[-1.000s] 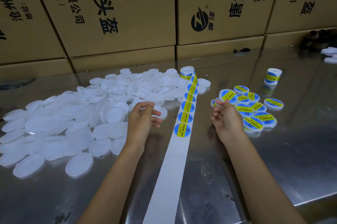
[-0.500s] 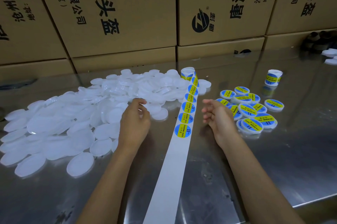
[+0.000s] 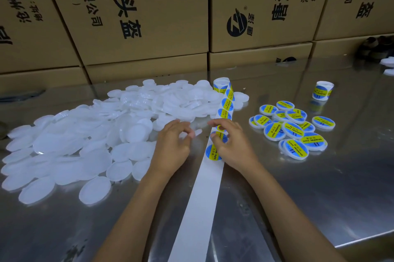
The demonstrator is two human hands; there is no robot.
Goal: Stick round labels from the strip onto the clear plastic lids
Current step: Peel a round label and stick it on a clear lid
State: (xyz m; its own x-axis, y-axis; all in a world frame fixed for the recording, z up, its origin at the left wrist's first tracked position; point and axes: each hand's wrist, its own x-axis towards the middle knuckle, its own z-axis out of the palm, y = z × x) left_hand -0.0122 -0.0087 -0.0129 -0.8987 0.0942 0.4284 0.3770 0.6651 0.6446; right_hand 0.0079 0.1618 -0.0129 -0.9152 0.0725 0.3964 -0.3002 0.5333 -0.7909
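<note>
A white backing strip (image 3: 198,202) runs from a label roll (image 3: 221,85) toward me, carrying blue-and-yellow round labels (image 3: 226,103). My right hand (image 3: 234,148) lies over the strip, its fingertips curled on one round label (image 3: 219,136) and pinching its edge. Just left of the strip, my left hand (image 3: 172,146) pinches a clear lid (image 3: 197,132), mostly hidden by the fingers. A big heap of clear plastic lids (image 3: 85,133) spreads over the left of the steel table (image 3: 319,197). Several labelled lids (image 3: 294,131) lie to the right.
A second label roll (image 3: 323,91) stands at the back right. Stacked cardboard boxes (image 3: 138,16) wall off the far side of the table. The table's front edge (image 3: 362,238) runs close on the right. A few more white lids (image 3: 388,65) lie at the far right.
My left hand drew out of the lid heap toward the strip with a lid. My right hand moved left from the labelled lids onto the strip and took hold of a label.
</note>
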